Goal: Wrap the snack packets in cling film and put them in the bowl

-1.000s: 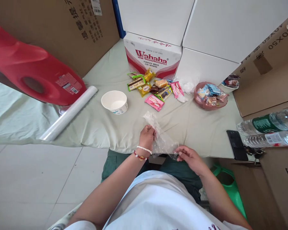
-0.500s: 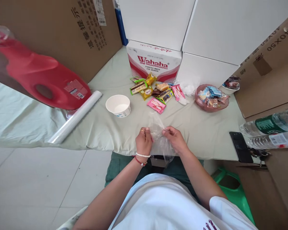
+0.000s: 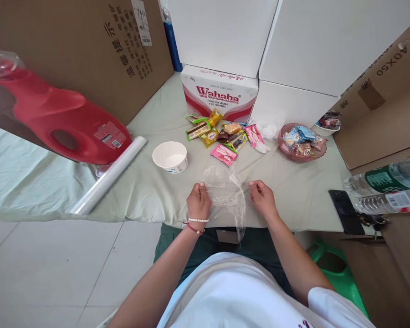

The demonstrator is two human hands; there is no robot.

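Note:
A thin, crumpled sheet of clear plastic film (image 3: 227, 196) spreads over the near edge of the table, its lower end hanging in front of the lap. My left hand (image 3: 198, 201) pinches its left side between thumb and fingers. Just right of the film is my right hand (image 3: 262, 198), fingers curled and pressed together; whether a transparent edge runs into them is unclear. A white paper bowl (image 3: 171, 157) stands upright, beyond and left of my left hand. Beyond the film lies a pile of wrapped snacks, with a pink packet (image 3: 224, 154) nearest.
To the left are a roll of plastic film (image 3: 111, 175) and a red jug (image 3: 71, 123). A pink bowl (image 3: 302, 152) of wrapped sweets stands right of the snacks. Bottles (image 3: 389, 182) and a phone (image 3: 346, 212) lie at the right edge. Boxes (image 3: 220, 93) line the back.
My hands have moved apart, the left one leftward and the right one rightward. The film, bunched between them before, is now spread wider.

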